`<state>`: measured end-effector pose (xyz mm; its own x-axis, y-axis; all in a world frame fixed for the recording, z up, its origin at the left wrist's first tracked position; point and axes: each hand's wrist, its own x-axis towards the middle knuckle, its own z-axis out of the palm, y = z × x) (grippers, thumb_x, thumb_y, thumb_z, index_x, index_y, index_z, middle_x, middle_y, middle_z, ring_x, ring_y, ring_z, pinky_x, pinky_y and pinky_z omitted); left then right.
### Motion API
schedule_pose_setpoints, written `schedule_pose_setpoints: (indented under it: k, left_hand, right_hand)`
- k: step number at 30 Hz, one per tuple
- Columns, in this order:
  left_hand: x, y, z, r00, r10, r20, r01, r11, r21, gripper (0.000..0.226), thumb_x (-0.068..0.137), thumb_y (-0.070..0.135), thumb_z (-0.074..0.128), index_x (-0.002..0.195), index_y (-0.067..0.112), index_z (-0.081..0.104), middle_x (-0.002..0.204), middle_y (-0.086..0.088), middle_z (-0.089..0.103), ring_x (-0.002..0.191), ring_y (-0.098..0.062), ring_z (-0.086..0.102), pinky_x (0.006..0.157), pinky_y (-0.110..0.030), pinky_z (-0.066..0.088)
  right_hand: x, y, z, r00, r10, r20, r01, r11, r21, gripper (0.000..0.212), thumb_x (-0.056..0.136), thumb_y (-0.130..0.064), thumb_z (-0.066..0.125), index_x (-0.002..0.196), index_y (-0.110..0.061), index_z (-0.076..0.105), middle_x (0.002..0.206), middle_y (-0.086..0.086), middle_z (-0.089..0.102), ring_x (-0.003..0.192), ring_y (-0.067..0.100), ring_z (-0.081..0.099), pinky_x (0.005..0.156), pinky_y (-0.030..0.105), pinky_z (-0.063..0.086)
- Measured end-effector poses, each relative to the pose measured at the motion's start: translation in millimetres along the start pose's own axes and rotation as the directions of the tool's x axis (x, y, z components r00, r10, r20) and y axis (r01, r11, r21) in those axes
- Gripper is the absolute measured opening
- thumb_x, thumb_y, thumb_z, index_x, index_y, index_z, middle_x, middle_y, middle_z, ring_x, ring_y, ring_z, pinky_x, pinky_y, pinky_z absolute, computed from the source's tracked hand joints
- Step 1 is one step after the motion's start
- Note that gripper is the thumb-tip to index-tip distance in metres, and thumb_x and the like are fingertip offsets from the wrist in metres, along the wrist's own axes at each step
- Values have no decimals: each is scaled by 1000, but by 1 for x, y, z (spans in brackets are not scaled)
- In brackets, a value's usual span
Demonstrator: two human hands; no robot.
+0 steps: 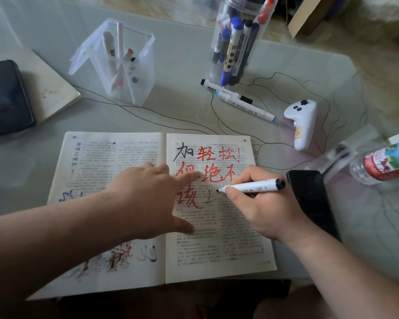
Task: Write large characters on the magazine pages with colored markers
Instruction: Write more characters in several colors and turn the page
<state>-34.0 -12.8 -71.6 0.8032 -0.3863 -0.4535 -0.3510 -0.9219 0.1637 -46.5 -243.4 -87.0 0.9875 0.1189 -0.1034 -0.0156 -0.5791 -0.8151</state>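
Far left, a dark tablet (7,97) lay on a pale closed book (55,86), and just right of them a clear square pen holder (124,65) stood with a few pens inside. Front and centre, the magazine (97,162) lay open flat on the pale table (171,107), near its front edge. The left hand (148,199) reached across the left page and over the spine. Its fingers were straight and spread, gripping nothing, with the index fingertip on a red character on the right page and the thumb lower down on the printed text. That right page carried one large black character at top left, then big red characters (206,154) in three rows. And there was the right hand (263,210), fingers curled round a white marker (253,186) with a black end. The marker's dark tip touched the page just right of the lowest red character, beside a faint grey stroke. Behind, a clear jar (237,40) stood packed with blue, black and red markers, and two loose markers (247,107) lay at its foot. Further right sat a white controller (302,125) and a black phone (311,203) just beside the writing hand. A clear bottle (382,162) with a red label lay on its side at the edge of view.
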Motion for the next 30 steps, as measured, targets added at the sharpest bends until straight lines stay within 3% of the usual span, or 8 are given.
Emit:
schedule_pose_setpoints:
  k: [2,6,12,14,18,21,25,30]
  left_hand:
    - [0,1,0,1000,-6,0,6,1000,-2,109,62,98,47,149,61,-9,121,7,49,115,-18,51,87,-36,50]
    - [0,2,-1,1000,-8,3,8,1000,3,109,63,97,47,148,61,-9,122,7,49,116,-18,51,87,-35,50]
    - [-1,2,-1,1000,-4,5,4,1000,4,109,64,97,47,150,59,-9,122,6,49,116,-19,51,88,-35,49]
    - [-1,2,-1,1000,1,4,-1,1000,2,109,64,97,47,150,59,-9,122,6,50,116,-18,51,89,-35,49]
    - [0,1,-1,1000,4,8,-4,1000,3,110,64,97,46,150,57,-10,125,5,49,118,-19,50,93,-36,50]
    - [0,0,0,1000,6,8,-6,1000,1,111,64,97,46,150,57,-10,125,6,49,118,-19,50,94,-36,50]
    - [0,1,0,1000,7,7,-7,1000,6,111,63,97,46,150,57,-11,125,6,49,118,-19,49,93,-37,50]
    - [-1,1,1,1000,3,5,-3,1000,11,111,64,97,46,150,57,-11,127,5,49,119,-20,49,92,-37,49]
  right_hand:
    - [-1,-1,0,1000,5,20,-5,1000,4,25,82,-12,79,66,-8,60,55,-8,56,50,5,46,48,22,37]
    - [0,-5,-2,992,69,103,-66,997,-33,25,79,-9,76,64,-8,57,55,0,56,52,6,46,50,28,38]
    - [5,-2,0,998,48,39,-45,995,-86,29,79,-7,69,65,-7,44,49,-6,45,50,9,39,49,33,35]
    - [5,0,-1,999,29,26,-27,998,-63,30,81,-10,70,63,-7,47,52,2,49,52,13,43,51,37,39]
    - [6,3,-4,998,49,-25,-48,998,41,29,85,-23,77,65,-10,58,57,-3,62,55,12,55,54,30,44]
    - [5,4,-3,998,41,-53,-38,998,57,29,80,-31,73,67,-9,60,63,4,66,60,20,59,57,32,46]
    - [3,3,-1,999,22,-26,-22,1000,-3,29,86,-13,76,65,-10,56,56,-3,59,52,6,49,50,24,40]
    - [4,-3,-1,999,42,5,-42,999,-35,28,84,-8,74,63,-10,56,56,-5,57,51,6,46,50,26,38]
